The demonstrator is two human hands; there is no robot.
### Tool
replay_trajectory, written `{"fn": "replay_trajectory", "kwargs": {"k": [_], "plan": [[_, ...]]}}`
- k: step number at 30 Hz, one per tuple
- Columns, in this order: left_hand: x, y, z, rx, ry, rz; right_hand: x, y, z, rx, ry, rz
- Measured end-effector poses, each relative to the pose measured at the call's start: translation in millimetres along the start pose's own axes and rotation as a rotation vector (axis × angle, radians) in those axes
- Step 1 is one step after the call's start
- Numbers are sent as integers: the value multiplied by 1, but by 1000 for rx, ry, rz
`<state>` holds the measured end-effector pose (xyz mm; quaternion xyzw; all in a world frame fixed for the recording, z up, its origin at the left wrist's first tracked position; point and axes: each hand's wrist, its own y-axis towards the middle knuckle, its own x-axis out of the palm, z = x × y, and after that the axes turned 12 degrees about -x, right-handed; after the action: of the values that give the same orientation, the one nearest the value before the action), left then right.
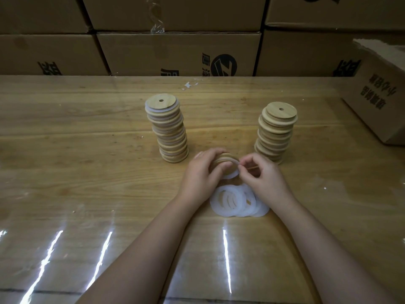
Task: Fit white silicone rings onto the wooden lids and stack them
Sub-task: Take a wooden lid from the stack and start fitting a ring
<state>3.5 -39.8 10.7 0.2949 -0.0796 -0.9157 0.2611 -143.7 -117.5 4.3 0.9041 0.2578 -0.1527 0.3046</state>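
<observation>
With the left hand (203, 172) gripping a lid (221, 160) and the right hand (260, 174) pinching the ring (233, 174) half stretched over it, a slipped pinch could let the ring spring off, and the leaning stack (169, 132) at 11 o'clock from the hands might topple.

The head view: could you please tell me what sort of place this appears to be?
Probably a packing bench in a warehouse or stockroom: printed cardboard cartons are stacked behind the wooden table, two tall stacks of wooden lids stand on it, and loose white silicone rings lie nearby.
</observation>
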Motion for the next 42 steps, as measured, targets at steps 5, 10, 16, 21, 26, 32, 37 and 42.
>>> {"fn": "replay_trajectory", "kwargs": {"k": [5, 10, 16, 21, 26, 32, 37, 42], "plan": [[-2, -1, 1, -110, -205, -8, 1, 1, -3, -1, 3, 10], [-5, 0, 3, -206, -373, -38, 2, 1, -6, -13, -35, -8], [-6, 3, 6, -284, -514, -96, 2, -1, -6, -16, -84, -15], [-2, 4, 9, -336, -750, -109, 6, -3, -4, -84, -162, -67], [0, 2, 11, -342, -731, -178, 4, -3, -4, -47, -65, -14], [-1, 3, 7, -318, -631, -198, 2, -4, -6, -59, -52, 20], [4, 2, 6, -200, -352, -137, 2, -2, -3, -57, -89, 61], [9, 1, 2, -164, -234, -42, 2, -1, -2, -93, -132, 117]]}}
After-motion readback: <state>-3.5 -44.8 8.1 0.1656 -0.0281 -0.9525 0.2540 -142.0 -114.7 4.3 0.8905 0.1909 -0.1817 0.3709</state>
